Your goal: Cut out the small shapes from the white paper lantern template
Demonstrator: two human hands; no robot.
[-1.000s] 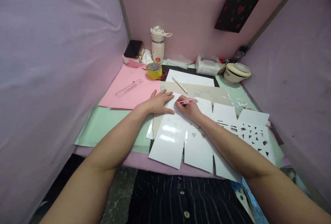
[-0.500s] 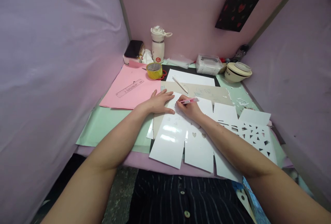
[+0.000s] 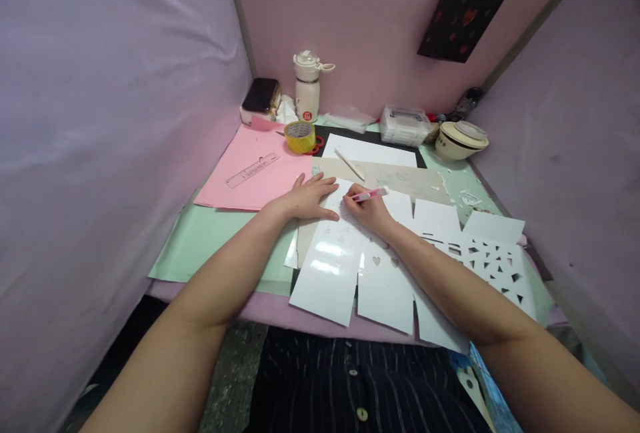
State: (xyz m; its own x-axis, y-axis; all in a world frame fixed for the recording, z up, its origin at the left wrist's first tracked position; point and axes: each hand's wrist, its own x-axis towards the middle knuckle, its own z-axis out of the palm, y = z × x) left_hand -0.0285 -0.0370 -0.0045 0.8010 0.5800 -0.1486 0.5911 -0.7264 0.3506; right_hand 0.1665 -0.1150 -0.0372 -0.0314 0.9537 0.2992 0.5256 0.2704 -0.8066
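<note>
A large white card (image 3: 325, 279), slit into flaps along its edges, lies in front of me with small pencilled shapes near its upper left. My left hand (image 3: 311, 199) rests flat on its left edge, fingers spread. Closed around a slim pink-and-white craft knife (image 3: 373, 194), my right hand (image 3: 369, 211) leans on the card just to the right, the tip down at the surface. The blade itself is too small to make out. Heart-shaped holes and many angular cut-outs show in the card's middle and right panels; my right forearm covers part of it.
Beneath the card is a grey-beige board (image 3: 400, 176) with a white pen (image 3: 350, 163) on it. Pink paper (image 3: 215, 189) bears a clear ruler (image 3: 253, 170). Yellow tape (image 3: 300, 138), red-handled scissors (image 3: 319, 145), a bottle (image 3: 307, 96), a plastic box (image 3: 404, 126) and a bowl (image 3: 457, 145) stand behind.
The knife's handle has tilted slightly in my right hand, its back end shifting a little right and up. My left hand stays in place on the card.
</note>
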